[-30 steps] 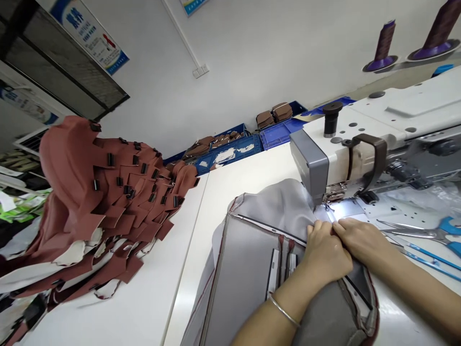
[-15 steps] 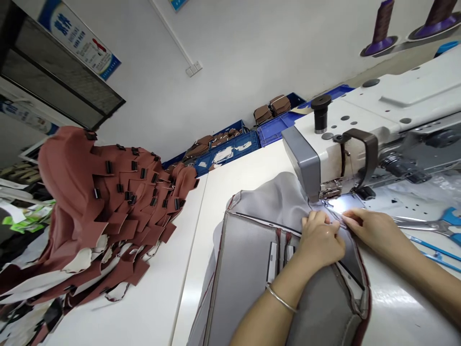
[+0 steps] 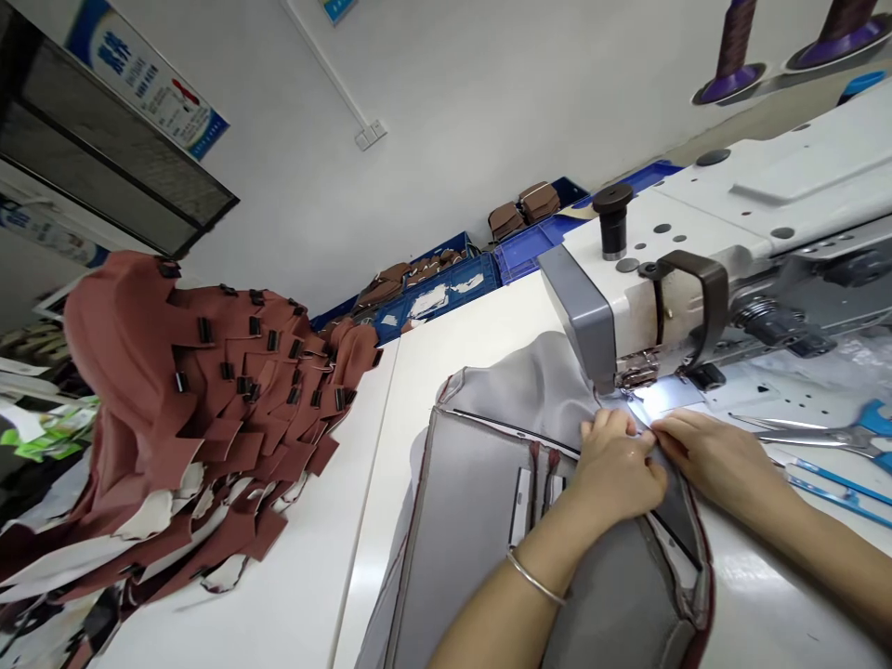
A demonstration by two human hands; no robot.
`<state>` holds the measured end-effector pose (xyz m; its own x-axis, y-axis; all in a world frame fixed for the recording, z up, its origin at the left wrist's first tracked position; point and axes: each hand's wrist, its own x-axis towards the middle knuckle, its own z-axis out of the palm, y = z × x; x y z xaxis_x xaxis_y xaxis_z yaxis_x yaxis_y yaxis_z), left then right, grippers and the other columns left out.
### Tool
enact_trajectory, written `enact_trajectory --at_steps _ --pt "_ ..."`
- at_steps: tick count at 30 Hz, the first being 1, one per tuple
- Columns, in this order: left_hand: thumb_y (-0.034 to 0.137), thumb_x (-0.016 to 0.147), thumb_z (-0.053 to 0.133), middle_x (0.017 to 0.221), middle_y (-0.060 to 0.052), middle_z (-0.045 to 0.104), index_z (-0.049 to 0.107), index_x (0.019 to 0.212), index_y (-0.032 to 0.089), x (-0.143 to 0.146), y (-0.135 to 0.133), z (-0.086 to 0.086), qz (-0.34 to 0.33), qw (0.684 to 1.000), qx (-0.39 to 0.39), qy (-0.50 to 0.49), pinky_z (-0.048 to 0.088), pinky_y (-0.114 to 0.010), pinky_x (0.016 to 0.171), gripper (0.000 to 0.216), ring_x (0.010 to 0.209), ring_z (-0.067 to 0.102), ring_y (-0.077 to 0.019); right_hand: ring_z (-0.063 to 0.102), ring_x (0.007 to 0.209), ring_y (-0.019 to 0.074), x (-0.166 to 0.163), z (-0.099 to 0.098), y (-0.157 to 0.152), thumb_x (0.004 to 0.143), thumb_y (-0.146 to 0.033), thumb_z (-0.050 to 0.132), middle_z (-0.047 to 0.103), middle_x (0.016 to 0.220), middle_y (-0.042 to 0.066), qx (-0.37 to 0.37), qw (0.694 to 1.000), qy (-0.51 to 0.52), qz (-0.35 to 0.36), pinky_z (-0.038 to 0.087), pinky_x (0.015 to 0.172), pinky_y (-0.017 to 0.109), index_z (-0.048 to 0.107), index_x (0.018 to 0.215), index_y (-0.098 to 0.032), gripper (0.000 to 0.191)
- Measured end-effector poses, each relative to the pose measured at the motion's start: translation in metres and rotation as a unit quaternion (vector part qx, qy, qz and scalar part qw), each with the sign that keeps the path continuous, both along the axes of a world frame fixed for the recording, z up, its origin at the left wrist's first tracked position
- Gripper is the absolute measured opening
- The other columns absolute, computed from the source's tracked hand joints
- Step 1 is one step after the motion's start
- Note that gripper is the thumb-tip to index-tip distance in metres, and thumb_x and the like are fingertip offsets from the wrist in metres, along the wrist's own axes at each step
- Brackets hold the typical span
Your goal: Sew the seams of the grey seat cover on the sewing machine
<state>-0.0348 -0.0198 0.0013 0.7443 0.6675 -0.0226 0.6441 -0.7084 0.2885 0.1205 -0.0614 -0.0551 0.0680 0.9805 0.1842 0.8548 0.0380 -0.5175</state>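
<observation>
A grey seat-cover-like fabric piece (image 3: 474, 502) with dark red edging lies on the white table, its far edge under the head of a white sewing machine (image 3: 592, 297). My left hand (image 3: 617, 469), with a bangle at the wrist, is closed on the fabric just in front of the lit needle area. Close beside it, my right hand (image 3: 717, 455) pinches the same fabric edge. Both sets of fingertips nearly meet. Stiff dark and white strips are sewn into the piece; the needle itself is hard to make out.
Scissors with blue handles (image 3: 836, 435) and blue tweezers-like tools (image 3: 836, 488) lie right of my right hand. On the left, a stack of reddish-brown covers (image 3: 237, 372) carries several black clips. Blue crates (image 3: 446, 288) stand behind the table, and thread spools (image 3: 735, 46) are at the upper right.
My right hand has shifted slightly left, closer to my left hand, with its fingers lying flatter along the fabric edge. The whole view has moved a little.
</observation>
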Motion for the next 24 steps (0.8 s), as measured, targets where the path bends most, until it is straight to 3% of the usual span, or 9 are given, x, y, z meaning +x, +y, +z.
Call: enact_trajectory --at_steps 5,11,15,22,24 --pt "0.018 0.075 0.05 0.098 -0.005 0.054 0.067 0.097 0.021 -0.002 0.009 -0.003 0.014 0.999 -0.033 -0.037 0.035 -0.034 0.075 0.028 0.096 0.045 -0.021 0.064 0.071 0.0247 0.004 -0.003 0.007 0.086 -0.04 0.039 0.071 0.083 0.005 -0.027 0.998 0.034 -0.054 0.041 0.059 0.034 0.068 0.081 -0.023 0.034" --pt "0.011 0.077 0.049 0.093 -0.004 0.057 0.071 0.099 0.02 -0.003 0.018 -0.003 0.047 0.991 -0.075 -0.095 0.036 -0.033 0.079 0.032 0.094 0.048 -0.0184 0.066 0.065 0.0203 0.014 -0.004 0.015 0.082 -0.039 0.045 0.072 0.074 -0.001 -0.044 0.993 0.091 -0.066 0.044 0.056 0.03 0.07 0.074 -0.025 0.03" --pt "0.015 0.076 0.051 0.092 -0.004 0.054 0.072 0.095 0.022 0.0 0.017 -0.003 0.044 0.996 -0.052 -0.063 0.036 -0.033 0.076 0.029 0.093 0.047 -0.0191 0.066 0.065 0.0192 0.015 -0.006 0.015 0.081 -0.037 0.048 0.072 0.075 -0.002 -0.037 0.992 0.106 -0.058 0.046 0.056 0.029 0.071 0.074 -0.026 0.026" --pt "0.02 0.076 0.05 0.098 -0.005 0.051 0.068 0.088 0.021 0.002 0.014 0.002 0.0 1.0 0.002 -0.003 0.037 -0.035 0.076 0.022 0.097 0.045 -0.0215 0.067 0.073 0.0239 0.006 -0.007 0.007 0.087 -0.038 0.044 0.072 0.084 0.004 0.02 0.993 0.082 -0.078 0.046 0.062 0.034 0.07 0.084 -0.022 0.031" --pt "0.022 0.077 0.049 0.097 -0.006 0.051 0.066 0.086 0.019 0.002 0.013 0.006 -0.008 1.0 0.017 0.005 0.038 -0.036 0.075 0.02 0.097 0.045 -0.0227 0.066 0.077 0.0219 0.002 -0.005 0.006 0.089 -0.036 0.041 0.071 0.089 0.005 0.05 0.996 0.062 -0.043 0.047 0.066 0.032 0.069 0.088 -0.021 0.032"
